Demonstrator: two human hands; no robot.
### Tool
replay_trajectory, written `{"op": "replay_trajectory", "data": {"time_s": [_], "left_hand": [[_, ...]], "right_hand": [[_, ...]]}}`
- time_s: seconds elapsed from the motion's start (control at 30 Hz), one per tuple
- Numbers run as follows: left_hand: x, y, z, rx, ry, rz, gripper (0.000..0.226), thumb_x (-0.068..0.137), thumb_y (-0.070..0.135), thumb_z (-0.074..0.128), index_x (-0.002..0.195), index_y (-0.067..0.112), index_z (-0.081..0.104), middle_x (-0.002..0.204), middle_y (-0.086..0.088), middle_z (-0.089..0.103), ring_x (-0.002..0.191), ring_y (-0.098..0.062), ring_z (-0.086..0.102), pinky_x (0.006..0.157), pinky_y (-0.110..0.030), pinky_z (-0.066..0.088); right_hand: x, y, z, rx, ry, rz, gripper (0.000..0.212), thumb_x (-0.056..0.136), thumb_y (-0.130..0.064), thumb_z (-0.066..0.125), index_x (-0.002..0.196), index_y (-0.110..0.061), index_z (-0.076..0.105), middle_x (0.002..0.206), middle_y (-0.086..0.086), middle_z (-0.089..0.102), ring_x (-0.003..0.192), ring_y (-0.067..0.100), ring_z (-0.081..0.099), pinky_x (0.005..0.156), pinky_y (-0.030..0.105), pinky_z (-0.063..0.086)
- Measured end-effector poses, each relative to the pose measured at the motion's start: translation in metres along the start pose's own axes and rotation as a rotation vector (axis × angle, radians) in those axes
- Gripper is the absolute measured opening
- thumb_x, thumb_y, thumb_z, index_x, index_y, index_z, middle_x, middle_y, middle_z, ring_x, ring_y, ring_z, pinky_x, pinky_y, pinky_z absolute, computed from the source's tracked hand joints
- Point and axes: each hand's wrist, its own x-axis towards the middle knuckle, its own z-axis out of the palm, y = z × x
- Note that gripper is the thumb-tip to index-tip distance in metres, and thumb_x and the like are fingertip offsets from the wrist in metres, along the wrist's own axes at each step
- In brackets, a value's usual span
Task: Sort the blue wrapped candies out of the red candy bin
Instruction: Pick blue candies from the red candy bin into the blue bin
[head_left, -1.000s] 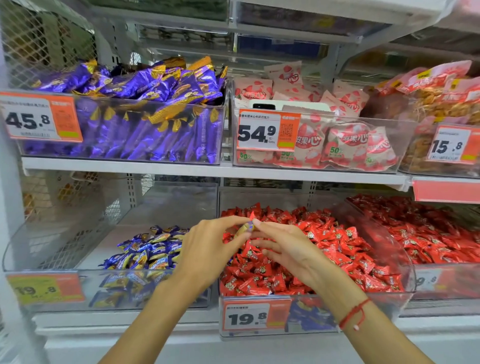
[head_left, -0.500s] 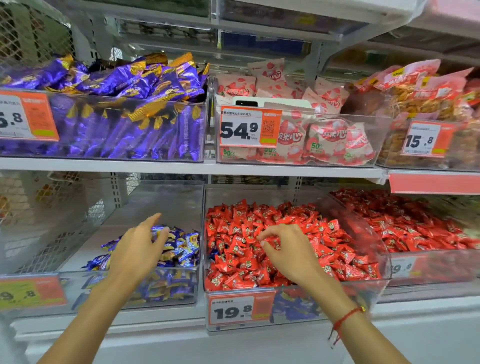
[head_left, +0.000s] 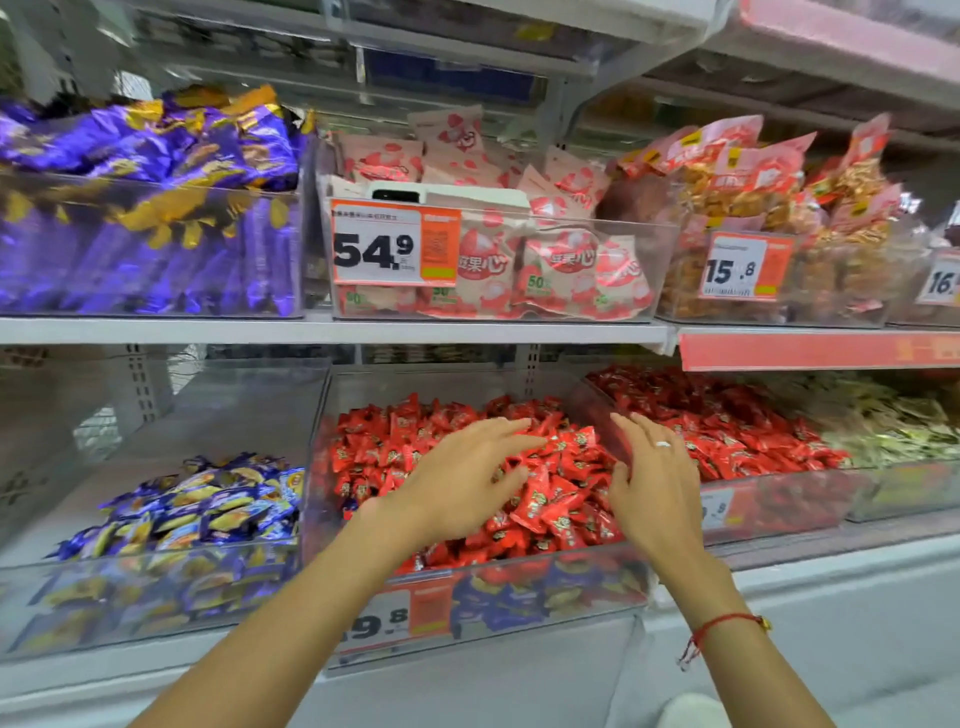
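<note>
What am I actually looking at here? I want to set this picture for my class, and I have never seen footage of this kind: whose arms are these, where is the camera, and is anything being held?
There is no machine here. A person wears a wide-angle camera on the head, so the one view looks forward and down along their own arms at shop shelves.

The left hand and the right hand both reach over the red candy bin, a clear box heaped with red wrapped candies. Their fingers are spread and relaxed above the pile; neither hand holds anything. The right wrist wears a red string bracelet.

To the left stands another clear bin with the blue wrapped candies. More blue wrappers show through the red bin's front wall, beneath the red ones. The shelf above carries purple packets and pink bags, with price tags on the bins.
</note>
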Motion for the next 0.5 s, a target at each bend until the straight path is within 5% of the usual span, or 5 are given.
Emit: {"op": "replay_trajectory", "data": {"time_s": [0.1,0.2,0.37,0.5], "left_hand": [[0.039,0.007,0.034,0.064,-0.263,-0.003,0.056,0.098,0.051,0.042,0.15,0.038,0.025,0.162,0.006,0.012,0.149,-0.02,0.006,0.12,-0.043,0.005],[0.057,0.005,0.052,0.128,-0.328,-0.029,0.054,0.095,0.056,0.041,0.147,0.046,0.028,0.16,0.012,0.014,0.148,-0.019,0.006,0.118,-0.054,0.003],[0.041,-0.013,0.045,0.183,-0.258,0.023,0.039,0.094,0.049,0.047,0.133,0.046,0.046,0.151,0.013,0.032,0.139,-0.016,0.027,0.112,-0.044,0.025],[0.015,-0.038,0.028,0.115,-0.264,0.007,0.032,0.098,0.046,0.046,0.129,0.04,0.051,0.146,0.017,0.034,0.133,-0.011,0.034,0.107,-0.033,0.031]], "right_hand": [[-0.003,0.013,0.006,-0.024,-0.092,0.054,0.053,0.092,-0.006,0.049,0.144,-0.011,0.041,0.149,0.011,0.039,0.13,0.033,0.041,0.106,0.041,0.034],[-0.002,0.015,0.007,-0.013,-0.092,0.064,0.047,0.097,-0.009,0.04,0.143,-0.019,0.043,0.152,0.0,0.033,0.13,0.024,0.04,0.099,0.038,0.041],[-0.001,0.013,0.002,-0.038,-0.127,0.092,0.053,0.09,0.0,0.042,0.138,-0.021,0.047,0.154,-0.003,0.029,0.131,0.023,0.037,0.092,0.039,0.043],[-0.001,0.012,0.006,-0.069,-0.058,0.043,0.047,0.086,0.0,0.05,0.128,-0.017,0.058,0.146,0.006,0.043,0.137,0.029,0.031,0.11,0.044,0.029]]}}
